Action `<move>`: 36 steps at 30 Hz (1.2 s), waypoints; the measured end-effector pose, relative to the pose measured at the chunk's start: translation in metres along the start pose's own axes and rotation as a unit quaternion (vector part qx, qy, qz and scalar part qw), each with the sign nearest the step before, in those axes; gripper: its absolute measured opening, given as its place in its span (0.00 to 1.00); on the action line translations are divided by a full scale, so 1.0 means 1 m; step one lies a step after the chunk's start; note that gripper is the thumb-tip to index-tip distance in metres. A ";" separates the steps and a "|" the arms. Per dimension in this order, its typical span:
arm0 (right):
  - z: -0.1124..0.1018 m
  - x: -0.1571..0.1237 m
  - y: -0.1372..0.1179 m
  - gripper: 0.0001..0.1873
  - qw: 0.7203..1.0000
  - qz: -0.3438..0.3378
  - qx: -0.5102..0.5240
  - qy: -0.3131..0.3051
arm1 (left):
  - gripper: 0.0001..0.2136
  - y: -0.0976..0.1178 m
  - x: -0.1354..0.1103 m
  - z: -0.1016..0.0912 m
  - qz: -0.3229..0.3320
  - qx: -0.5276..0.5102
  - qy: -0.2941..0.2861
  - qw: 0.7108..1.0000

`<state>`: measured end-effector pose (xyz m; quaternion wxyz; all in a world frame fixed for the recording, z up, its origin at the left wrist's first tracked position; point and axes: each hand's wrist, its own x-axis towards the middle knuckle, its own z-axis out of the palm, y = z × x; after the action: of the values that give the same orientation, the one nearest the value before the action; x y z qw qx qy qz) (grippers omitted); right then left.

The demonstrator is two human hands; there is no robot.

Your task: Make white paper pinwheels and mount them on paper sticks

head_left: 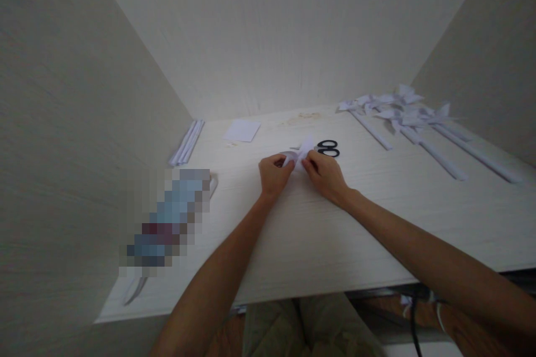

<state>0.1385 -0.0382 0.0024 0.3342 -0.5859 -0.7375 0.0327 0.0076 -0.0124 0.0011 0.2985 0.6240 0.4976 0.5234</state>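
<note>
Head: two hands (274, 177) on one paper (307, 145)

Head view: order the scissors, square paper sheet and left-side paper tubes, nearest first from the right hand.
1. Scissors: just beyond the right hand.
2. Square paper sheet: farther back, to the left.
3. Paper tubes: farthest left.

The light is rather dim and greyish, the table (293, 251) looking brightest around its middle, while the left wall (84, 122) and the space below the front edge are darker. The white paper (307, 146) between the left hand (274, 177) and right hand (329, 174) has soft, pale outlines, and a pixelated patch (176, 212) covers detail near the left edge.
</note>
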 end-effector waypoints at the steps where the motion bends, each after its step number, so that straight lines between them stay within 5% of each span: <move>1: 0.000 0.000 0.000 0.14 1.000 0.007 -0.006 0.000 | 0.03 0.000 0.000 0.000 0.001 -0.002 -0.003 1.000; 7: -0.001 -0.001 -0.002 0.21 0.999 0.028 -0.043 -0.008 | 0.03 -0.001 0.000 0.000 -0.007 -0.003 0.001 1.000; 15: 0.000 -0.002 -0.002 0.10 0.999 -0.007 -0.040 0.009 | 0.04 -0.001 -0.001 0.000 0.009 0.005 -0.005 1.000; 24: -0.003 0.000 -0.007 0.27 0.991 0.065 -0.108 -0.050 | 0.06 0.003 -0.001 -0.001 0.005 0.013 -0.005 1.000; 36: -0.002 -0.004 -0.006 0.12 0.998 -0.001 -0.067 0.004 | 0.03 -0.002 0.000 0.000 0.000 -0.002 -0.009 1.000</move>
<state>0.1350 -0.0441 0.0043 0.2974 -0.6066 -0.7370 -0.0195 0.0068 -0.0122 -0.0003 0.3040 0.6278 0.4943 0.5187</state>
